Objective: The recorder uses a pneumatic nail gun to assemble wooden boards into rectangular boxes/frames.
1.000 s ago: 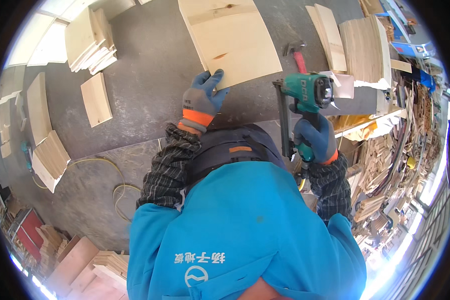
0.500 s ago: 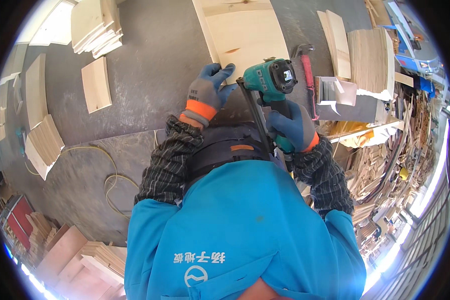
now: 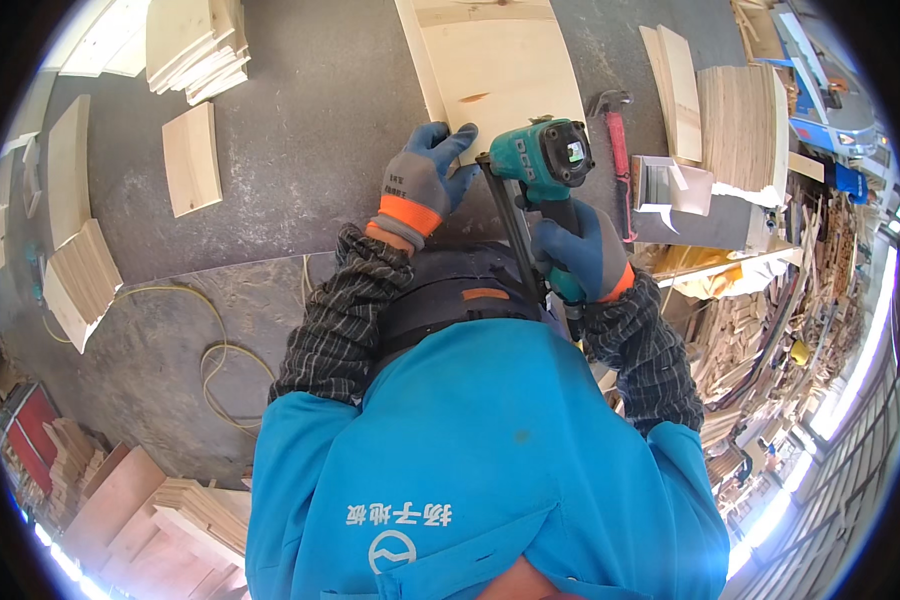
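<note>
My right hand [image 3: 592, 250], in a blue and grey glove, is wrapped round the handle of a teal and black nail gun [image 3: 538, 158]. The gun's nose is at the near end of a long pale wooden board assembly [image 3: 505, 75], which has a raised strip along its left side. At its near left corner, my gloved left hand [image 3: 420, 178] grips the board between thumb and fingers, close to the gun's nose. The nose's contact point is hidden behind the gun body.
Right of the board lie a red-handled hammer [image 3: 618, 165], a small open box [image 3: 675, 185] and stacked panels [image 3: 735, 125]. A single panel [image 3: 192, 160] and board stacks [image 3: 85, 280] lie left. A yellow hose [image 3: 210, 360] coils on the floor; scrap wood [image 3: 760, 340] heaps at right.
The board and my left hand have shifted slightly to the right in view. The nail gun stays almost still in my right hand, its nose still at the board's near end.
</note>
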{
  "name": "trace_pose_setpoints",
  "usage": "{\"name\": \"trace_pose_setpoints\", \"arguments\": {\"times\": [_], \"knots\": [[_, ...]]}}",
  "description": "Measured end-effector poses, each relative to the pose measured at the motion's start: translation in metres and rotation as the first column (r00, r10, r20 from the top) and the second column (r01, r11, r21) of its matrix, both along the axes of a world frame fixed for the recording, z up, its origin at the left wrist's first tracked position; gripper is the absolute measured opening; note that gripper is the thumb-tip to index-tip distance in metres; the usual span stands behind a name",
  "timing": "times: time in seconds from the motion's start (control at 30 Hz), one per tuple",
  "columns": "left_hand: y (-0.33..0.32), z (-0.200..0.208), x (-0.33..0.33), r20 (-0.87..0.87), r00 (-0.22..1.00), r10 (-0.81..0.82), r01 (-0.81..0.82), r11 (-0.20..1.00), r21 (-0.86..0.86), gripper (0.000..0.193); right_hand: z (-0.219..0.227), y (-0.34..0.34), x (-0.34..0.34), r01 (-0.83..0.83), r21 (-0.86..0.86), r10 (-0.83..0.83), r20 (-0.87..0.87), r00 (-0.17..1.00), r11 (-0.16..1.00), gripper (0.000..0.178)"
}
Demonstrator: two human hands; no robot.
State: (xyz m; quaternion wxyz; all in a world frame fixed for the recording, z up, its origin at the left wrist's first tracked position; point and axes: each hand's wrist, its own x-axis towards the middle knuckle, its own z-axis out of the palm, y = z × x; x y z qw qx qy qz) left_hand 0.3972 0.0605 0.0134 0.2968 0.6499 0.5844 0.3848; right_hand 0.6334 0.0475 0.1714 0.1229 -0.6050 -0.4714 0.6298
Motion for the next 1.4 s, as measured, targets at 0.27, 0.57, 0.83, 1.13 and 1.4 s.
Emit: {"name": "trace_pose_setpoints", "arguments": {"times": [0.27, 0.57, 0.83, 1.13, 1.4], "knots": [[-0.001, 0.002, 0.002, 0.004, 1.0, 0.009, -0.009, 1.0, 0.02, 0.052, 0.004, -0.003, -0.005, 0.036, -0.023, -0.036, -0.02, 0.999, 0.999, 0.041], [0.0, -0.002, 0.003, -0.046, 0.998, 0.041, -0.04, 0.999, 0.015, 0.048, 0.006, -0.005, -0.006, 0.056, 0.072, -0.052, -0.062, 0.997, 0.996, 0.052], [0.001, -0.004, 0.009, -0.067, 0.993, 0.094, -0.088, 0.992, 0.095, 0.042, 0.017, -0.003, 0.013, 0.101, 0.099, -0.101, 0.003, 0.995, 0.99, 0.055], [-0.001, 0.002, 0.009, -0.035, 0.997, 0.064, -0.062, 0.996, 0.061, 0.041, 0.001, -0.003, 0.02, 0.123, 0.097, -0.122, -0.007, 0.992, 0.988, 0.053], [-0.001, 0.004, 0.008, -0.042, 0.996, 0.083, -0.081, 0.996, 0.046, 0.044, 0.006, 0.004, 0.032, 0.127, 0.049, -0.123, -0.078, 0.989, 0.991, 0.047]]}}
